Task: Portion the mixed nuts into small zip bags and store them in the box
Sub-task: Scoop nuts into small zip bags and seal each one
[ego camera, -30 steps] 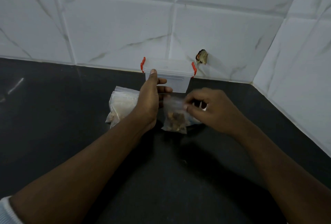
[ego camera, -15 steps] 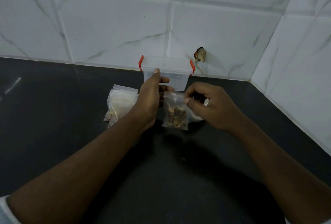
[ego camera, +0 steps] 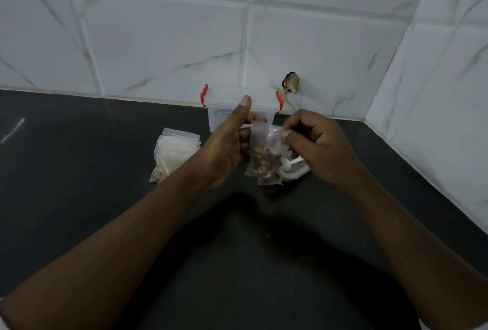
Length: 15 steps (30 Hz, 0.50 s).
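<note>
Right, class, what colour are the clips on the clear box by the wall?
Orange-red clips on the box; head view shows them best.

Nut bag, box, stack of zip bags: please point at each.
Nut bag (ego camera: 266, 163): head view, nut-filled lower half.
Box (ego camera: 219, 119): head view, front wall.
Stack of zip bags (ego camera: 175, 152): head view, top bag.

The zip bag (ego camera: 264, 145) is thin clear plastic film, crinkled and faintly shiny, with the brown nuts (ego camera: 266, 163) inside looking dry and matt. At nine o'clock from it, the stack of bags (ego camera: 174, 152) is the same film, cloudy where layered. At twelve o'clock, the box (ego camera: 221, 114) is frosted translucent plastic with glossy red plastic clips (ego camera: 203, 95). The countertop (ego camera: 79, 184) is dark, smooth stone with a dull sheen, and the wall tiles (ego camera: 169, 47) are glossy, white and marble-veined.
</note>
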Each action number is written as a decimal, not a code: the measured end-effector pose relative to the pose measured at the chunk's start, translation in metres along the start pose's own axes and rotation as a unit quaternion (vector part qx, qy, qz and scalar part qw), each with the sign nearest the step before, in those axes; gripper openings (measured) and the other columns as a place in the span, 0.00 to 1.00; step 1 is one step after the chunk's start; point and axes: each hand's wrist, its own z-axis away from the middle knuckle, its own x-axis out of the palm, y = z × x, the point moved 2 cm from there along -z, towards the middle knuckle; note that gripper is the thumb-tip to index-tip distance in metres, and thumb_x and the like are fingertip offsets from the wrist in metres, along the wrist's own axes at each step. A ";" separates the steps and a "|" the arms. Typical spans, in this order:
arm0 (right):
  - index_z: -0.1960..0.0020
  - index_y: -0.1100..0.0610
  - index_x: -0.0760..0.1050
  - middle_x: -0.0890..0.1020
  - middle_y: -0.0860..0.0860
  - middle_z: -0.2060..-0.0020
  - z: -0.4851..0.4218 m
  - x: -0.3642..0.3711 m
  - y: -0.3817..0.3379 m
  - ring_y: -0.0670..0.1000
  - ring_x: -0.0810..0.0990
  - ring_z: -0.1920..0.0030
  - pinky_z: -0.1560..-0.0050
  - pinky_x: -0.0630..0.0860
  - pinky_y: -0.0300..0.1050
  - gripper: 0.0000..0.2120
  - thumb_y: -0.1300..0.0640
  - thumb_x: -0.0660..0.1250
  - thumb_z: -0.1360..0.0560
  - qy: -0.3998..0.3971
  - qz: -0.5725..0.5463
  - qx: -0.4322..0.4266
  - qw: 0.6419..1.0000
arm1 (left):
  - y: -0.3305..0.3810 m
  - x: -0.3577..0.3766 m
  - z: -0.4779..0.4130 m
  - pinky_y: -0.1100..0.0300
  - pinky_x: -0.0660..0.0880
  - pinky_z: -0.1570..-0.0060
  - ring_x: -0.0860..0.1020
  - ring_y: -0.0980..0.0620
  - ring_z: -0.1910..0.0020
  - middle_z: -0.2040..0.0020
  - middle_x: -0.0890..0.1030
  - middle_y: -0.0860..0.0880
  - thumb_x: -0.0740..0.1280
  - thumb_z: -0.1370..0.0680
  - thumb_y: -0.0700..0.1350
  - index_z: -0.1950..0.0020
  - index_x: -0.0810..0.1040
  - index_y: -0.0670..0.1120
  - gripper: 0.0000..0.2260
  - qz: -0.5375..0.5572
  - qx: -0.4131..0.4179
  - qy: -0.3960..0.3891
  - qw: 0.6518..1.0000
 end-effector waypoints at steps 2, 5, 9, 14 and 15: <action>0.53 0.58 0.78 0.81 0.56 0.62 -0.002 -0.005 0.001 0.62 0.81 0.62 0.61 0.82 0.57 0.05 0.64 0.67 0.19 0.034 -0.045 0.020 0.998 | -0.002 0.004 0.001 0.47 0.82 0.48 0.85 0.43 0.47 0.46 0.85 0.42 0.67 0.24 0.58 0.35 0.74 0.43 0.25 -0.032 -0.015 -0.047 0.998; 0.51 0.63 0.78 0.82 0.60 0.62 -0.002 -0.005 0.004 0.60 0.82 0.65 0.62 0.83 0.55 0.03 0.65 0.67 0.19 0.044 -0.072 0.045 0.995 | -0.010 0.005 0.002 0.44 0.81 0.43 0.84 0.40 0.43 0.41 0.84 0.41 0.76 0.28 0.42 0.28 0.68 0.45 0.31 -0.060 -0.030 -0.074 0.995; 0.49 0.66 0.79 0.82 0.63 0.60 -0.003 -0.006 0.003 0.56 0.84 0.64 0.61 0.83 0.47 0.03 0.65 0.68 0.19 0.023 -0.099 0.064 0.993 | -0.018 0.008 0.000 0.47 0.83 0.52 0.85 0.40 0.48 0.47 0.86 0.40 0.76 0.30 0.29 0.23 0.60 0.48 0.41 -0.054 -0.011 -0.044 0.998; 0.48 0.63 0.80 0.83 0.60 0.60 -0.002 -0.006 0.006 0.60 0.85 0.62 0.58 0.84 0.52 0.03 0.63 0.69 0.19 0.014 -0.066 0.041 0.997 | -0.017 0.006 0.001 0.45 0.84 0.52 0.86 0.40 0.49 0.48 0.86 0.38 0.76 0.31 0.28 0.24 0.62 0.47 0.42 -0.066 0.015 -0.032 0.997; 0.48 0.62 0.80 0.84 0.59 0.60 -0.002 -0.005 0.006 0.60 0.85 0.62 0.58 0.85 0.53 0.03 0.63 0.69 0.19 0.015 -0.062 0.037 0.997 | -0.017 0.006 0.002 0.43 0.84 0.52 0.86 0.39 0.49 0.47 0.86 0.38 0.77 0.32 0.29 0.24 0.63 0.48 0.42 -0.075 0.020 -0.027 0.997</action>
